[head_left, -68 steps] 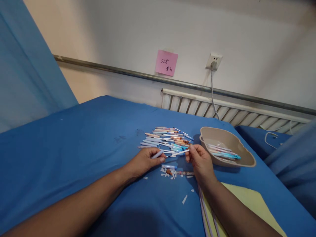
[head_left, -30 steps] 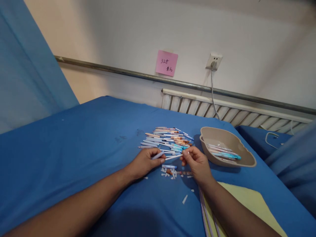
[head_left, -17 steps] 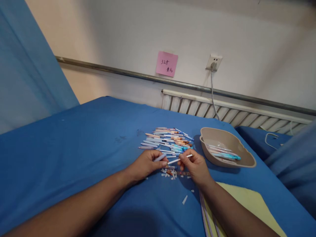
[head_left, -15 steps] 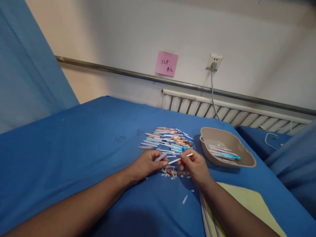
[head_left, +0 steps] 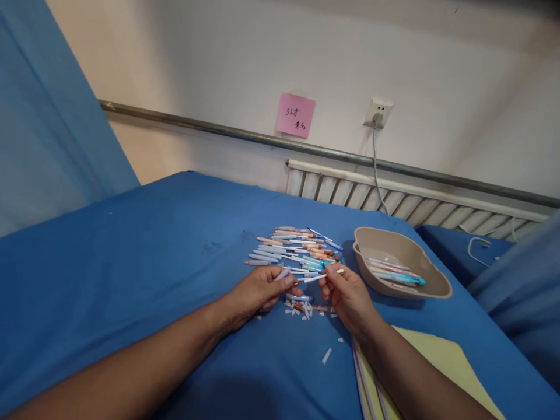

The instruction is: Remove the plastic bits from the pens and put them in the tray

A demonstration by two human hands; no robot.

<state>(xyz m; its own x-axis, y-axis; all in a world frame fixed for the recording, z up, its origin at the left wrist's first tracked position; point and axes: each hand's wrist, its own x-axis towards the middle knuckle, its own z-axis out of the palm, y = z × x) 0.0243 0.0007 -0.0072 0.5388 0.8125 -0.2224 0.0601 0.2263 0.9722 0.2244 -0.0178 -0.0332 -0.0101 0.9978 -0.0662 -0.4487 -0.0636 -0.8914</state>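
Centre of frame, below the loose pens [head_left: 297, 248]: white refill [head_left: 318, 277], pinched in the right hand [head_left: 347, 294], is drawn closer than moments ago to the pale barrel [head_left: 282, 273] clasped in the left hand [head_left: 258, 290], tip nearly met.

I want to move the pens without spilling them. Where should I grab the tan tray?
Take the tan tray by its raised rim at both ends. Come in from the left and right, fingers curled under the rim and thumbs on top. The tray is shallow and long, and the pens lie loose along it, so lifting one end alone would probably slide them out.
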